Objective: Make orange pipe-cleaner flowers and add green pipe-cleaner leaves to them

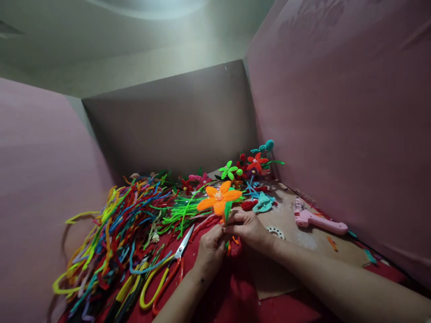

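An orange pipe-cleaner flower (213, 205) with a pale yellow centre stands upright above my fingers. A green leaf (228, 210) sits just below its petals on the right. My left hand (211, 246) is closed around the lower stem. Pinching close beside it, my right hand (253, 231) has its thumb and fingers at the stem by the leaf. The fingers hide most of the stem, and orange ends poke out beneath them. Scissors (182, 246) with yellow and red handles lie partly spread to the left of my left hand.
Loose coloured pipe cleaners (117, 237) are heaped at left, with green stems (183, 213) beside them. Pliers (129, 287) lie near the front. Finished flowers (257, 162) stand at the back. A pink glue gun (319, 220) rests on cardboard (303, 244) at right. Pink walls (343, 125) flank the table.
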Demonstrator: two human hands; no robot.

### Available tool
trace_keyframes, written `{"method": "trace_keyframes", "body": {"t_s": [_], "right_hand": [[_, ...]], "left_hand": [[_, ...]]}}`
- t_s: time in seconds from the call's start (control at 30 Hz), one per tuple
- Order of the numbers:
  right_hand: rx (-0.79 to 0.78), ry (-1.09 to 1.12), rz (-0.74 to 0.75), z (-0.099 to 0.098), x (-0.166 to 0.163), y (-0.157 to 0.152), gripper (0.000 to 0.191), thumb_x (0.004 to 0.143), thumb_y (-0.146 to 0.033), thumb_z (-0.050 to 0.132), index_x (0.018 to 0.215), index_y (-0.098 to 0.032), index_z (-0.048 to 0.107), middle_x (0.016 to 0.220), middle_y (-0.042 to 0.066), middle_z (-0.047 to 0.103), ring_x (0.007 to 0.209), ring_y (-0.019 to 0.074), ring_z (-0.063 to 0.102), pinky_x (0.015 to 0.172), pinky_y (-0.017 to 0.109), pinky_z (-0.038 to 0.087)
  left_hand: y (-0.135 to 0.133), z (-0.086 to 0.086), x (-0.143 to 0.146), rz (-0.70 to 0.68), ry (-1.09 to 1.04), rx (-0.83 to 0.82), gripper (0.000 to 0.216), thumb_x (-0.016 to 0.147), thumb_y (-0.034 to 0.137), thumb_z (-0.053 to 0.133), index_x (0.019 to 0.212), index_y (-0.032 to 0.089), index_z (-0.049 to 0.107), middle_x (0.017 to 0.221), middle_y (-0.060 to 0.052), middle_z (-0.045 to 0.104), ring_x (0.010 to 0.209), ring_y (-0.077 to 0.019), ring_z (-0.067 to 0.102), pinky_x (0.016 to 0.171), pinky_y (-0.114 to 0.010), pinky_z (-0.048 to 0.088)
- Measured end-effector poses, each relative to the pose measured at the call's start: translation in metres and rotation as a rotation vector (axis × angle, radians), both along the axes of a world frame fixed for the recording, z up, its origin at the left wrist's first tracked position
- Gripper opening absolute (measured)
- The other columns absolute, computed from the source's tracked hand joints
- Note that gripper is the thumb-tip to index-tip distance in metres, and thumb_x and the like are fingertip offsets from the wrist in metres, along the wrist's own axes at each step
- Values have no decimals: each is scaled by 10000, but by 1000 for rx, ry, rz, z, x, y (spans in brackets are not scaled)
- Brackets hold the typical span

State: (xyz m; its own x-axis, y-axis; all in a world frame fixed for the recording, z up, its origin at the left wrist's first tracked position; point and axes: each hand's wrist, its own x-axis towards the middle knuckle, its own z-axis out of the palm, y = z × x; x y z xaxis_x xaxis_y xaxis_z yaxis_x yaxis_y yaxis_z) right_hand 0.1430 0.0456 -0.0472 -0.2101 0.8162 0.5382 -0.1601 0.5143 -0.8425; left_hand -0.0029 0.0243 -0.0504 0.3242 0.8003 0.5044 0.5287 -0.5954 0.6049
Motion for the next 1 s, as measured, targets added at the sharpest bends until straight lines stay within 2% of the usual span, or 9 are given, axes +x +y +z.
{"method": "trace_keyframes", "body": {"t_s": [0.13,0.23,0.33,0.4,0.47,0.53,0.7,0.87,1.0], "right_hand": [[-94,49,-17,-5,-2,2,115,671,-278,660,621,-175,666,604,2,569,602,138,489,610,267,420],[-51,-27,-106,-6,1,3,142,694,-273,631,590,-177,646,601,0,553,598,140,465,585,260,399],[6,-127,-161,-7,4,6,169,721,-264,597,579,-185,645,573,-1,532,595,149,457,570,259,384],[63,-186,-194,-9,6,8,155,735,-260,585,621,-193,665,607,8,557,633,164,478,593,265,393],[114,-224,-207,-11,7,9,142,741,-254,582,650,-200,675,647,18,581,665,175,496,627,275,402],[125,-244,-197,-11,7,8,159,750,-248,576,631,-202,671,621,18,576,643,173,496,630,281,399],[53,-185,-140,-12,4,5,145,742,-237,586,629,-208,673,632,17,594,642,174,501,642,293,402],[-57,-117,-20,-20,0,3,101,725,-228,602,657,-205,673,629,9,575,617,158,473,612,288,401],[-118,-83,-1,-24,-2,2,84,722,-234,612,692,-208,686,621,-1,564,562,133,433,571,276,388]], "left_hand": [[-1,12,-2,45,-195,-140,134,767,280,570,797,174,647,764,-36,627,674,-139,554,624,-247,439],[-8,34,-8,68,-586,-419,261,726,415,607,758,156,611,606,14,561,426,-63,430,411,-184,334],[-18,59,-18,-100,-899,-603,480,666,620,565,688,141,593,519,16,523,369,-45,395,360,-163,273],[-24,69,-23,-237,-861,-652,617,650,715,483,611,112,609,433,6,482,330,-40,375,348,-163,249],[-28,73,-25,-303,-771,-652,669,665,730,442,560,95,624,357,4,433,289,-39,346,332,-167,225],[-29,72,-25,-306,-725,-676,641,677,698,474,553,91,636,333,3,426,269,-39,332,316,-167,201],[-29,63,-19,-273,-746,-781,390,655,481,666,601,95,655,405,-6,514,296,-40,381,319,-157,228],[-26,57,-14,-341,-802,-756,331,695,424,655,627,101,669,427,-9,537,319,-46,415,339,-160,272],[-25,53,-15,-379,-782,-754,351,718,433,631,636,95,676,431,-19,551,311,-48,413,326,-161,263]]}}
